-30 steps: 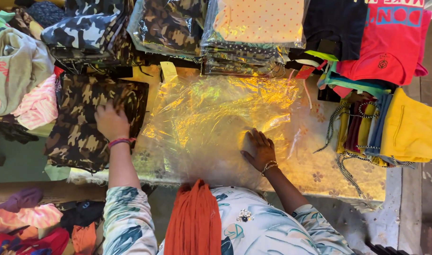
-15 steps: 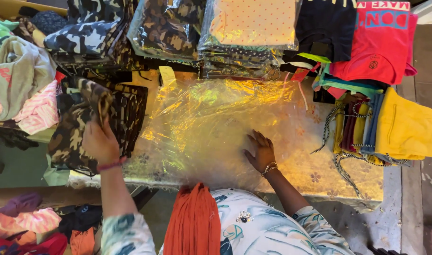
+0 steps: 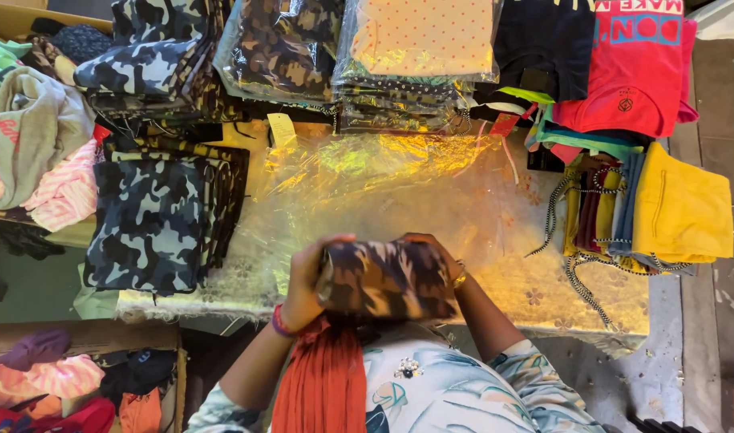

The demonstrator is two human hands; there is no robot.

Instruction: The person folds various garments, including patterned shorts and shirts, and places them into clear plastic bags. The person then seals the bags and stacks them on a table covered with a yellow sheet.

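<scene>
Both hands, left hand [image 3: 303, 281] and right hand [image 3: 439, 252], clamp the folded brown camouflage cloth garment [image 3: 387, 279] at its ends, lifted at 6 o'clock over the crinkled clear plastic sheet [image 3: 399, 184], not yet laid on it, blue camouflage stack [image 3: 154, 220] waiting at 9 o'clock

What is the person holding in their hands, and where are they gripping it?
A folded camouflage garment, gripped at its two ends: left hand on the left end, right hand on the right.
</scene>
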